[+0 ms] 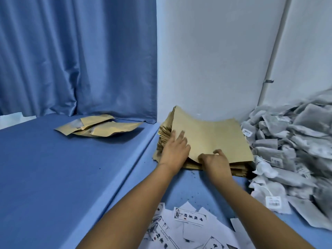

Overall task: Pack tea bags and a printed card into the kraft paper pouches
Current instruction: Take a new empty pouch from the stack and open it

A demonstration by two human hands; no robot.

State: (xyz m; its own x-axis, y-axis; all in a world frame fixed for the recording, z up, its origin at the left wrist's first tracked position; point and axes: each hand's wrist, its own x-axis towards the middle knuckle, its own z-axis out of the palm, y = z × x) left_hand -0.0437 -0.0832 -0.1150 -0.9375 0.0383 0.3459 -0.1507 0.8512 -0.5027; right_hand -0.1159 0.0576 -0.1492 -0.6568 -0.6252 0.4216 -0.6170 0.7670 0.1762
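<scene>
A thick stack of flat kraft paper pouches (pixel 212 139) lies against the wall at centre. My left hand (pixel 175 150) rests on the stack's left side with its fingers spread over the top pouch. My right hand (pixel 215 159) pinches the near edge of that top pouch, which curls up off the stack. A large heap of grey tea bags (pixel 291 153) with white tags fills the right side. Printed white cards (pixel 190 225) lie scattered at the bottom centre, near my forearms.
Two filled kraft pouches (pixel 100 127) lie on the raised blue surface (pixel 53 177) at the left, near a blue curtain (pixel 71 56). A white wall stands behind the stack. The lower blue surface carries small dark crumbs.
</scene>
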